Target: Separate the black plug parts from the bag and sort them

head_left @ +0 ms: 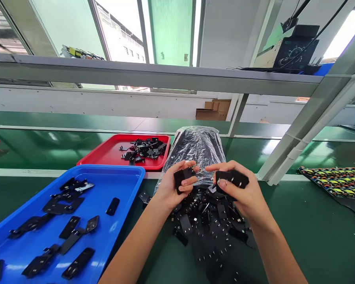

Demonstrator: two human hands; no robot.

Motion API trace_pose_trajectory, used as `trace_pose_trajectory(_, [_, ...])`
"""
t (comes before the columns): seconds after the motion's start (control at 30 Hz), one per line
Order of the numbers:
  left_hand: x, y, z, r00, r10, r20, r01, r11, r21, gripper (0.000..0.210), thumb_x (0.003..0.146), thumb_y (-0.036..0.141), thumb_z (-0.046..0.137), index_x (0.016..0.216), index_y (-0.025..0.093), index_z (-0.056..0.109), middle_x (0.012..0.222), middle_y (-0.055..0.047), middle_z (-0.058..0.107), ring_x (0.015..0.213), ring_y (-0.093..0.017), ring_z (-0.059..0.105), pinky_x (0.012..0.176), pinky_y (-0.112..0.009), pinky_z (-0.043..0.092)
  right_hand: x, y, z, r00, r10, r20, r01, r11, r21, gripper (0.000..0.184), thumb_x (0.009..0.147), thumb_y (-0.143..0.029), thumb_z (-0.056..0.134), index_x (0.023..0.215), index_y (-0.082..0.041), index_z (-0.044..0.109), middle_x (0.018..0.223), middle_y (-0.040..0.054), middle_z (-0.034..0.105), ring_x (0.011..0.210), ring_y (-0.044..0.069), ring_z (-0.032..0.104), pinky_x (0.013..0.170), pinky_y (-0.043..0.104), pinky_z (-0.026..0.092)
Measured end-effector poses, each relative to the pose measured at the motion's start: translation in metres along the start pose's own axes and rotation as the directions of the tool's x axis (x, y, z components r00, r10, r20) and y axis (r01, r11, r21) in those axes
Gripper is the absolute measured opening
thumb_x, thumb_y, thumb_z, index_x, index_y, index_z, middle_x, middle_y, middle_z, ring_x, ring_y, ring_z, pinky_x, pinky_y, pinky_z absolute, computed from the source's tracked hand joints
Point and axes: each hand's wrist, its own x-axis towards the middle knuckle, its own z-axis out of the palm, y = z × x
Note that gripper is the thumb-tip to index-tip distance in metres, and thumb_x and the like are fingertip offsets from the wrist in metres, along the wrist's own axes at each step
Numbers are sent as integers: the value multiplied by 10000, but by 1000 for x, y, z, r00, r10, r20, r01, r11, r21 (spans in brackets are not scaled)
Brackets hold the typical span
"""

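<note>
My left hand point(177, 183) is closed around a small black plastic part point(182, 177), held up above the bench. Close beside it, my right hand point(239, 185) grips another black plastic part point(232, 178), longish and flat, between thumb and fingers. Below both hands lies a loose pile of black parts point(207, 221), spilling from a clear plastic bag point(195, 146). Some of the pile near the bottom is smeared by motion. To the left, a blue tray point(130, 171) carries several similar flat black parts point(78, 262), spread about.
Behind the blue tray stands a red tray point(100, 152) with a heap of small black pieces point(148, 148). Rows of colourful components point(337, 181) lie at the right. A slanted white post point(301, 118) and a shelf beam point(154, 77) frame the green bench point(307, 240).
</note>
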Motion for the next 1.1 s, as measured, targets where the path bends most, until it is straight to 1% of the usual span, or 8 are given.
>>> trace_pose_trajectory(0.17, [9, -9, -10, 996, -86, 8, 84, 987, 137, 339, 946, 399, 390, 952, 137, 606, 524, 42, 435, 344, -39, 348, 288, -111, 238, -6, -1, 6, 910, -190, 369, 353, 824, -443, 303, 720, 1, 568, 918, -228, 582, 1335, 62, 573, 1280, 225, 490, 1026, 375, 428])
trace_pose_trajectory(0.3, [12, -20, -9, 990, -142, 8, 137, 967, 214, 391, 923, 479, 433, 970, 141, 624, 678, 1, 562, 404, -42, 444, 326, -137, 299, -6, 5, 14, 864, -204, 460, 456, 704, -544, 313, 710, 33, 473, 896, -205, 553, 1135, 90, 643, 1129, 235, 573, 928, 413, 501])
trace_pose_trajectory(0.4, [14, -23, -10, 984, -172, 40, 160, 966, 202, 383, 919, 455, 435, 921, 127, 633, 615, 23, 523, 412, -44, 446, 362, -144, 322, -6, 6, 14, 852, -269, 450, 501, 668, -550, 362, 672, 57, 434, 890, -213, 538, 920, 56, 631, 980, 227, 598, 835, 403, 535])
trace_pose_trajectory(0.57, [10, -23, -7, 992, -112, 49, 98, 966, 239, 220, 846, 342, 569, 906, 141, 635, 669, 23, 549, 520, -65, 511, 444, -157, 376, -7, 8, 11, 810, -451, 373, 585, 600, -545, 381, 714, 60, 470, 980, -201, 545, 951, 74, 635, 926, 213, 592, 850, 416, 530])
trace_pose_trajectory(0.8, [4, -18, 0, 977, 198, -83, -168, 944, 284, 211, 820, 370, 587, 806, 167, 535, 745, 42, 508, 603, -53, 537, 553, -160, 402, -14, 3, 31, 682, -617, 393, 714, 444, -542, 319, 749, 64, 461, 950, -153, 581, 875, 106, 662, 818, 199, 610, 712, 351, 537])
trace_pose_trajectory(0.9, [0, -12, -1, 954, 295, -54, -242, 864, 442, 135, 808, 300, 600, 872, 190, 556, 809, 47, 516, 564, -47, 537, 521, -172, 382, -19, 2, 30, 661, -648, 379, 717, 394, -576, 329, 768, 32, 483, 1003, -167, 599, 916, 109, 680, 851, 214, 620, 720, 367, 543])
trace_pose_trajectory(1.0, [-9, -4, 0, 968, 245, 62, -229, 746, 625, 144, 829, 254, 551, 962, 206, 581, 787, 44, 520, 495, -35, 461, 498, -185, 359, -21, 4, 19, 622, -743, 249, 635, 291, -716, 374, 785, -7, 518, 1083, -208, 622, 986, 106, 693, 907, 241, 625, 748, 393, 542])
trace_pose_trajectory(1.1, [-21, 1, 6, 976, 109, 188, -201, 780, 593, 214, 888, 386, 493, 904, 185, 567, 556, 73, 397, 442, -50, 315, 459, -189, 285, -22, 4, 12, 559, -784, 269, 578, 135, -805, 350, 810, -42, 507, 1088, -201, 649, 988, 114, 717, 914, 260, 634, 740, 396, 537])
